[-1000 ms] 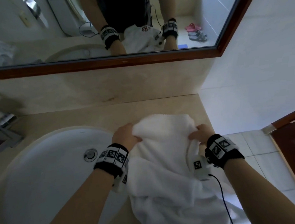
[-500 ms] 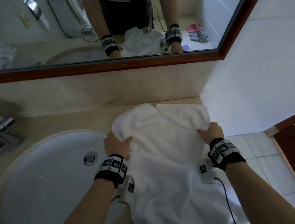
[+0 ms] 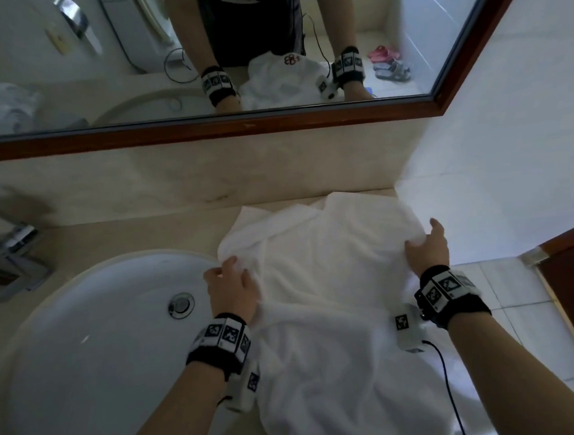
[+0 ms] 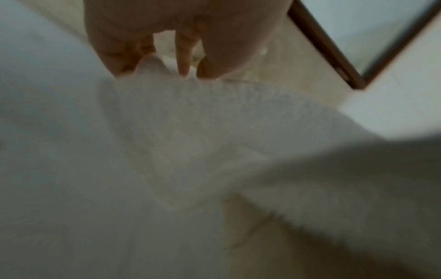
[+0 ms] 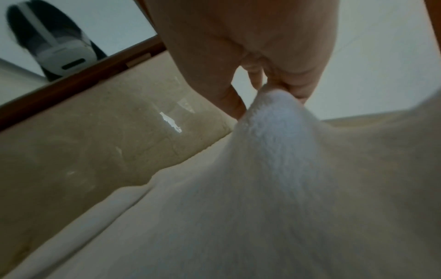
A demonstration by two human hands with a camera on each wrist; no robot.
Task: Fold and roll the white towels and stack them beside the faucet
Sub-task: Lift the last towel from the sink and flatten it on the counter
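Observation:
A white towel [image 3: 321, 283] lies spread over the beige counter to the right of the sink, its near part hanging off the front edge. My left hand [image 3: 230, 283] pinches the towel's left edge by the sink rim; in the left wrist view the fingers [image 4: 183, 62] close on the cloth [image 4: 190, 122]. My right hand [image 3: 425, 247] pinches the right edge, and the right wrist view shows a peak of the towel [image 5: 274, 120] held between thumb and fingers [image 5: 298, 88]. The faucet [image 3: 10, 259] stands at the far left.
A white oval sink [image 3: 92, 339] with a drain [image 3: 181, 303] fills the left of the counter. A wood-framed mirror [image 3: 203, 131] runs along the back wall. A white tiled wall [image 3: 498, 166] closes the right side, with a door frame [image 3: 573, 256] and floor tiles below.
Both hands have moved apart and pushed away from me, spreading the bunched towel flat toward the back wall. The towel's far edge now reaches the backsplash.

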